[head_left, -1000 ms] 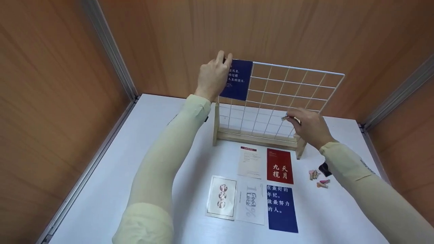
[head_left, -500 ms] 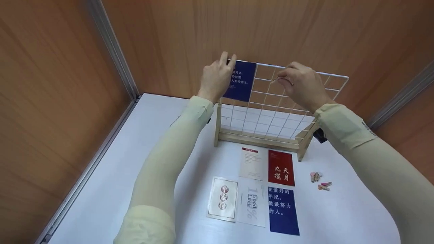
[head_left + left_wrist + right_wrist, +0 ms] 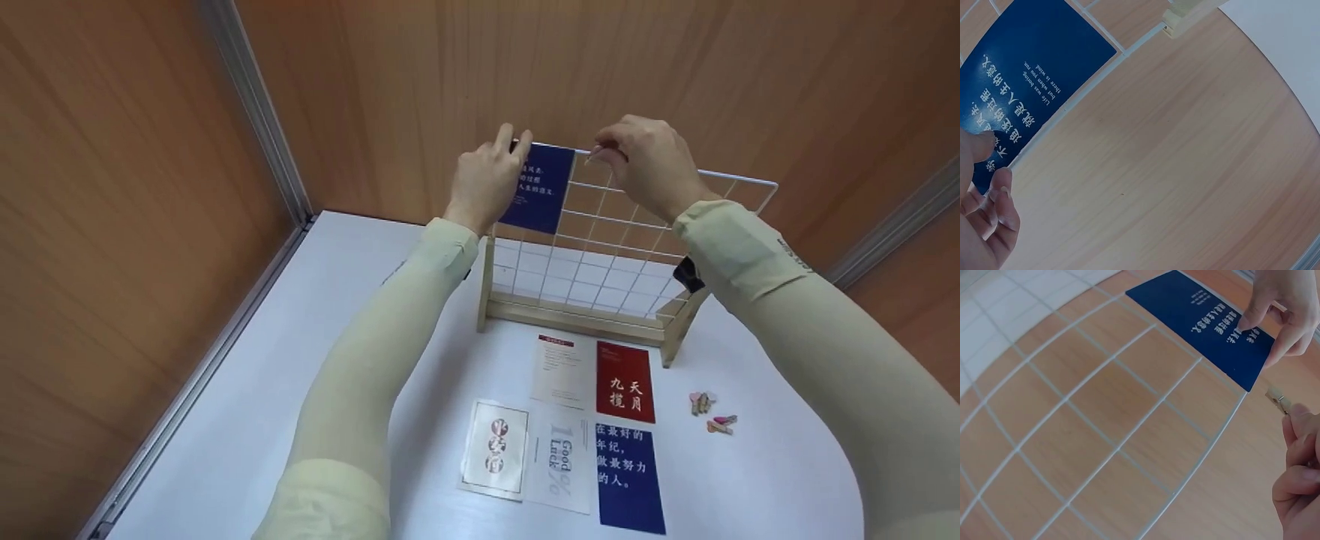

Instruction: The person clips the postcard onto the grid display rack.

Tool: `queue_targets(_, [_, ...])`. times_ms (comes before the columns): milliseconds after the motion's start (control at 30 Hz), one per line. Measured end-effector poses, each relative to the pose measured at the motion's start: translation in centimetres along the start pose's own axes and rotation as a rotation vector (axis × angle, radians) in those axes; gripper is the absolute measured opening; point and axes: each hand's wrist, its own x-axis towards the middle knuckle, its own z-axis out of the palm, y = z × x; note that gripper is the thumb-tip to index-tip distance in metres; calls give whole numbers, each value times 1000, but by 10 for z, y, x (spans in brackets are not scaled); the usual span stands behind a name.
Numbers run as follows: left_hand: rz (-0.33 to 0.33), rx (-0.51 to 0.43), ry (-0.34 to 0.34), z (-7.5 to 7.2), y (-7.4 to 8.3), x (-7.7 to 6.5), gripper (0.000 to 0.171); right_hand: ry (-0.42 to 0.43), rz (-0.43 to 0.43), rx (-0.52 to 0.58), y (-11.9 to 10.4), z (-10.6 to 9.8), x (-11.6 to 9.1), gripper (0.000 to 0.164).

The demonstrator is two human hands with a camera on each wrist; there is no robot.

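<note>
A dark blue card (image 3: 546, 187) with white writing lies against the upper left corner of a white wire grid (image 3: 622, 217). My left hand (image 3: 487, 180) pinches that card at the grid's top edge, thumb on its front and fingers behind, as the left wrist view shows. Just right of the card, by the top wire, my right hand (image 3: 652, 161) pinches a small wooden clothespin (image 3: 1279, 400) between thumb and forefinger. In the right wrist view the clothespin is close to the card's upper corner but apart from it.
The grid stands in a wooden base (image 3: 577, 315). Before it on the white table lie a cream card (image 3: 562, 371), a red card (image 3: 625, 382), a framed-print card (image 3: 493, 450), a "Good Luck" card (image 3: 559, 461) and another blue card (image 3: 630, 480). Several clothespins (image 3: 705, 405) lie at right.
My right hand has risen from low at the grid's right side up and leftward to the top wire, carrying the clothespin. The left hand keeps its hold on the card.
</note>
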Motion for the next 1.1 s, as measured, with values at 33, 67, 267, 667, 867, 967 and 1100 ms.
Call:
queue_targets(33, [1,-1,1,0,1,0,43,3,-4,-6,-1,1,2,13])
queue_targets(67, [3,-1,4,1,1,0,43,8,-10,-13,-1,3,4,13])
queue_targets(267, [18,17,-8,5,9,2,44,9,15,-55,-3,7,13,13])
queue_targets(667, [21,59,-35,6,16,6,45,-109,191,-78,-13,6,33,20])
queue_targets(867, [22,65,-28,3,16,8,44,-101,162,-88,-16,7,42,18])
queue_targets(967, [25,71,-21,2,17,9,44,-102,160,-91,-16,9,43,18])
queue_targets(1100, [31,66,-4,3,21,10,43,-100,153,-97,-16,10,45,17])
